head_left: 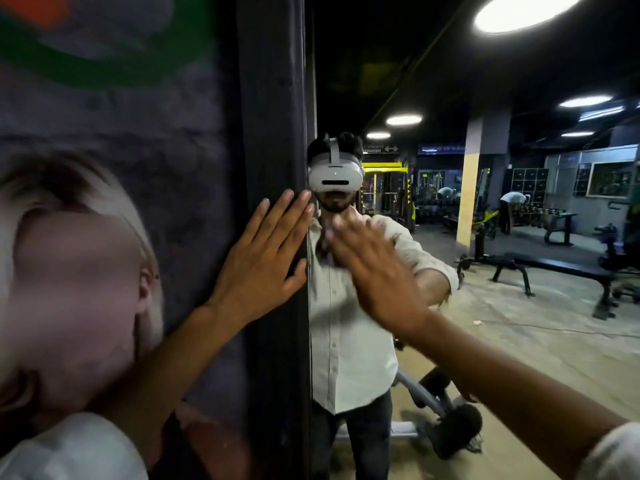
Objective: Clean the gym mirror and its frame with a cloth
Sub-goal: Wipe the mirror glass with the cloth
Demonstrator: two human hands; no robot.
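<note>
Left hand (259, 261) flat on frame (273, 98), right hand (377, 271) open at mirror (502, 341)

A mural wall (104, 98) fills your nine o'clock; at two o'clock, round ceiling lights (526, 8) glow over a tan floor (519, 327), a black bench (561, 266) and a yellow pillar (469, 202).

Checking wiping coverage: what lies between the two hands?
In the head view, between left hand and right hand: the dark frame and a bare strip of mirror reflecting a white shirt.

Glossy glass mirror (485, 306), matt frame (273, 133)
</note>
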